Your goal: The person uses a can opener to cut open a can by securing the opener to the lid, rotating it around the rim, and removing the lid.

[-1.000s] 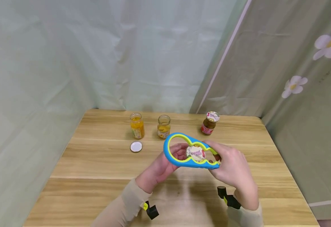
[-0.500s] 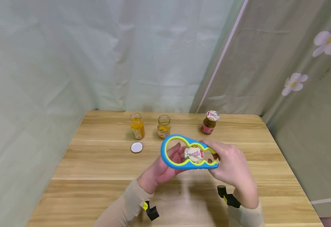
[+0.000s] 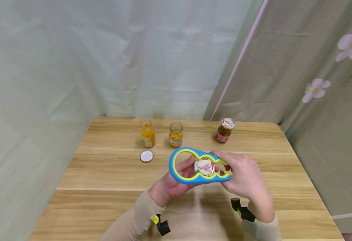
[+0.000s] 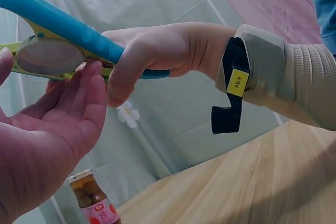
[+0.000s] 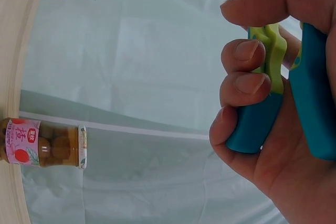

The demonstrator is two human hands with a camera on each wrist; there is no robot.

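Note:
My right hand (image 3: 244,174) grips the two handle ends of a blue jar opener (image 3: 176,177) with a yellow-green scalloped inner edge. The right wrist view shows the fingers (image 5: 247,85) curled round one handle. A white printed jar lid (image 3: 204,167) sits inside the opener's middle hollow. From below, in the left wrist view, the lid's pale underside (image 4: 50,56) shows, with no jar under it. My left hand (image 3: 176,184) is palm up beneath the opener, its fingers loosely extended and the fingertips (image 4: 93,69) close below the lid.
Two lidless jars with yellow-orange contents, a taller jar (image 3: 147,135) and a shorter jar (image 3: 176,135), stand at the back. A loose lid (image 3: 146,156) lies white side up before the taller one. A lidded jar (image 3: 223,133) with a pink label stands back right on the wooden table (image 3: 103,174).
Both hands have moved slightly left and toward me, with the opener and the lid in it. The right hand keeps its grip. The jars stay put.

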